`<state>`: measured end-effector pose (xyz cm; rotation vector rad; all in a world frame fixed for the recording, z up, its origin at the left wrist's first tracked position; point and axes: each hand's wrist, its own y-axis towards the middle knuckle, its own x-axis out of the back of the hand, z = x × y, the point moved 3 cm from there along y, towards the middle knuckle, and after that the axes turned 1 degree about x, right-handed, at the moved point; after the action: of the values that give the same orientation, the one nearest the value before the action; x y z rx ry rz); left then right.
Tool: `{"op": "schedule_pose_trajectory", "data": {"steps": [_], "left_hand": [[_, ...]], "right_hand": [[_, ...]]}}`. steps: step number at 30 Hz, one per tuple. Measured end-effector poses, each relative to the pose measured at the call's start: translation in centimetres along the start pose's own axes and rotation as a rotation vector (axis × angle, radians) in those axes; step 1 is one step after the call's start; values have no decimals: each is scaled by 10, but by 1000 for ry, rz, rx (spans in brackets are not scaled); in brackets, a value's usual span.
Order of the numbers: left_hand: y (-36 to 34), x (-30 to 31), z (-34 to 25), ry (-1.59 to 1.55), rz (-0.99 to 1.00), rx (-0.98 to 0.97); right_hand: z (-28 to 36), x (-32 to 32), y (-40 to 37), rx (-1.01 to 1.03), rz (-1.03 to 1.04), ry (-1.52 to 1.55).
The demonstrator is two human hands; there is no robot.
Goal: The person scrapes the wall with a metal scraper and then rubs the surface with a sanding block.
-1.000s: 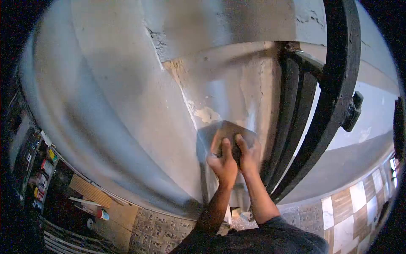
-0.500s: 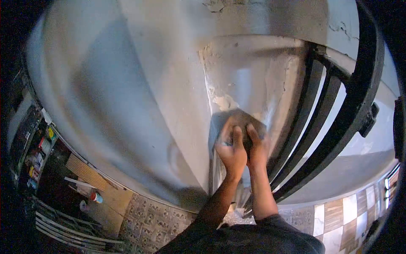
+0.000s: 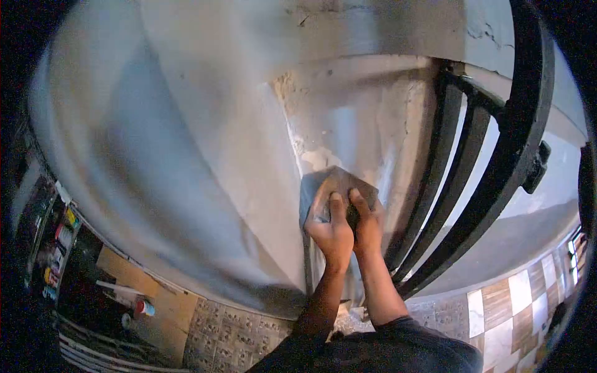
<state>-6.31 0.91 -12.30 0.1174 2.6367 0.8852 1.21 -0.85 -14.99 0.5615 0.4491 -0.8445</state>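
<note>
Both hands press a dark grey sheet of sandpaper (image 3: pixel 337 178) against the painted wall edge, just below a pale bare patch (image 3: pixel 318 157). My left hand (image 3: pixel 333 233) is closed on the sheet's left side, its thumb lying over the front. On the right side my right hand (image 3: pixel 368 227) grips the same sheet, with its thumb close to the left one. One corner of the sandpaper points upward. Most of the fingers are hidden behind or beneath the sheet. A light vertical edge (image 3: pixel 291 133) of chipped paint runs up the wall above the hands.
Black metal bars (image 3: pixel 479 214) stand close to the right of my hands. Cracked paint (image 3: pixel 488 31) marks the upper wall. Down at the left are a brown board (image 3: pixel 168 317), a red-and-white container (image 3: pixel 145 307) and shelved items. Checkered tiles (image 3: pixel 504 311) lie lower right.
The view has shifted slightly, so the wall and bars appear farther left. My hands keep hold of the sandpaper and appear a little lower and farther left in the picture.
</note>
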Motion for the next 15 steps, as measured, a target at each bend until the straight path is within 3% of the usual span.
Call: {"op": "schedule_pose_trajectory", "data": {"steps": [2,7,8,13,15], "left_hand": [[10,0,0,-19,-29,42],[-2,-2,-5,-76,-55,153],[0,-2,-2,-36,-55,65],[5,3,4,-70,-111,80],[-4,8,19,-121,-81,237]], "right_hand": [[-2,-6,2,-119,86,54],[8,-4,-10,-143,9,-15],[12,-8,-7,-117,26,13],[1,-7,-1,-134,100,66],[4,3,-3,-5,109,-189]]}}
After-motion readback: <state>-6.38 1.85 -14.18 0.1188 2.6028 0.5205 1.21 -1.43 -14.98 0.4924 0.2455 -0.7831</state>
